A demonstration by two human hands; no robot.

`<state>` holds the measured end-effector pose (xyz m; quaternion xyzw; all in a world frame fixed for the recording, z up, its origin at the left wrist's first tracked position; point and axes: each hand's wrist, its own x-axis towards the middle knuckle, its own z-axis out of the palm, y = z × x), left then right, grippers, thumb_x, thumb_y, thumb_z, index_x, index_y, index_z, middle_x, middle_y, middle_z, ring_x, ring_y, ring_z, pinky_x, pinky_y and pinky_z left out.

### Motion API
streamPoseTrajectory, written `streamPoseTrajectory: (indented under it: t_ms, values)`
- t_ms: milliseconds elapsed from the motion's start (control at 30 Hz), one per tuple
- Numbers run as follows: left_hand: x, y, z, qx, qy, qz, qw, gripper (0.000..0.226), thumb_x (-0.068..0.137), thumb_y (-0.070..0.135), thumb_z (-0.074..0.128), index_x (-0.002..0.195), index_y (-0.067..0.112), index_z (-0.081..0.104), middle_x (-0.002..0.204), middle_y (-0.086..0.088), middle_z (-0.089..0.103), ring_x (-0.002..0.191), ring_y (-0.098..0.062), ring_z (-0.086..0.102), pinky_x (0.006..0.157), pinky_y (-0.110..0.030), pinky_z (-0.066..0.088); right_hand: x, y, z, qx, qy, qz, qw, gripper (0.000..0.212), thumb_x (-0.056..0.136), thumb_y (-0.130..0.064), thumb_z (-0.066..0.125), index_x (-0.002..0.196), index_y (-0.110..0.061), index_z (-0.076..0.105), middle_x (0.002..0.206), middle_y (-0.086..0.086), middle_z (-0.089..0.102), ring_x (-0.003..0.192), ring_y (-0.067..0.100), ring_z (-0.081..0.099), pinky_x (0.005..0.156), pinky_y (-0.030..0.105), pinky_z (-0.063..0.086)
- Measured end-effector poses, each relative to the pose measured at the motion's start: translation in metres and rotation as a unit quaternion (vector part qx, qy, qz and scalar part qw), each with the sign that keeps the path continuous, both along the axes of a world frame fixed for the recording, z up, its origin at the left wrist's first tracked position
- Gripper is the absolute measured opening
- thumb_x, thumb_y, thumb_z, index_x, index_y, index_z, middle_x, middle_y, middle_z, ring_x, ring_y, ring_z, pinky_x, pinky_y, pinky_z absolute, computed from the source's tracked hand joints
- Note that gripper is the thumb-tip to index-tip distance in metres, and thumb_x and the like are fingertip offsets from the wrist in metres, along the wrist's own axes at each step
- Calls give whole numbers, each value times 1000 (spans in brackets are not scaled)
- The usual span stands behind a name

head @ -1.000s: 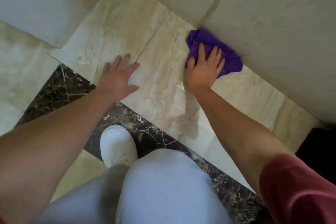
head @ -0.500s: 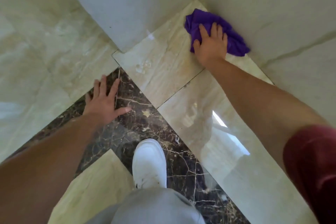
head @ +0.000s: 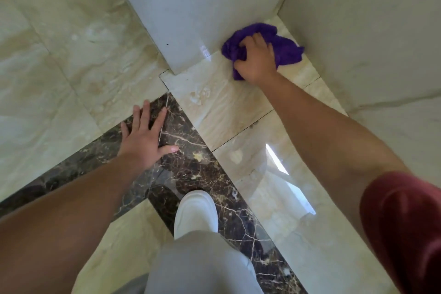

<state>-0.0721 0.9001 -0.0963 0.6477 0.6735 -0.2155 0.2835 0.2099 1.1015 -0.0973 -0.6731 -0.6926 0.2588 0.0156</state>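
Observation:
A crumpled purple cloth (head: 286, 49) lies on the beige marble floor (head: 226, 107) in a narrow recess between two pale walls. My right hand (head: 256, 61) grips the cloth with curled fingers and holds it down on the tile, close to the foot of the left wall. My left hand (head: 143, 141) rests flat with fingers spread on the dark brown veined marble strip (head: 191, 164), nearer to me and to the left.
A pale wall corner (head: 191, 19) juts out left of the cloth, and another wall (head: 370, 31) closes the right side. My white shoe (head: 195, 212) and grey trouser leg (head: 200, 265) are on the dark strip below. Glossy beige tiles spread to the left.
My right hand went from lying flat on the cloth to gripping it bunched up, deeper in the corner. My left hand shifted from the beige tile onto the dark strip.

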Motion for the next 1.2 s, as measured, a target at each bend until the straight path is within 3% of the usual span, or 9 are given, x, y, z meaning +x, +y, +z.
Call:
streamPoseTrajectory:
  t_ms: [100,233,467,567,700,767,867,933,1200]
  values:
    - [1,0,4,-13,2,11,1000,114,82,73,55,149,43,-32,158,-3,-45,148,-30,-35,122,-65,2,-41,-46,1,-17,23,94,995,54,86,-27,63,138,-20,52,158,8,38,156,23,20,127,46,10]
    - [2,1,7,-14,0,9,1000,111,84,71,53,152,41,-29,157,-4,-46,148,-30,-36,122,-66,1,-40,-55,-3,-53,-7,211,976,67,93,-42,58,155,-35,34,172,4,12,159,21,6,128,46,5]
    - [-7,-6,-9,48,-10,62,997,120,67,84,59,153,50,-17,165,0,-31,153,-33,-25,116,-75,3,52,-1,-8,-33,-110,64,991,69,98,-53,43,160,-33,22,171,11,10,157,36,8,125,58,15]
    - [-9,-15,-7,42,2,162,986,130,57,90,61,154,50,-14,166,-2,-29,153,-37,-23,110,-78,4,44,-6,-14,-18,-137,35,990,65,102,-50,39,161,-29,22,171,11,11,158,33,6,126,57,11]
    - [-28,-20,-4,58,-47,145,987,113,71,76,66,157,49,-2,168,2,-24,155,-30,-20,117,-73,0,-17,-36,-18,12,-108,-22,994,64,101,-44,40,160,-27,23,171,13,12,159,29,5,126,55,6]
    - [-52,-27,1,58,-16,122,991,112,72,78,63,158,47,0,168,-2,-23,155,-30,-18,122,-67,0,-56,-56,-15,8,-97,11,995,64,101,-42,42,159,-24,25,170,15,14,159,31,6,126,55,7]
    - [-87,-51,4,26,59,218,974,125,61,95,49,155,45,-17,164,-10,-31,153,-37,-23,121,-63,-3,-102,-94,-10,17,-92,78,993,62,101,-42,42,158,-23,27,170,17,15,158,32,7,126,55,9]
    - [-96,-63,0,0,42,265,963,126,58,97,44,152,48,-25,163,-8,-35,153,-37,-25,120,-64,0,-126,-116,-9,15,-88,145,985,63,101,-44,41,159,-27,25,170,15,13,159,32,4,127,55,6]
    - [-117,-67,4,-24,-34,270,962,124,71,66,75,154,51,-16,162,-2,-37,151,-33,-29,121,-67,4,-176,-132,0,-18,-40,295,954,60,104,-45,36,161,-34,20,173,7,6,160,25,2,128,50,6]
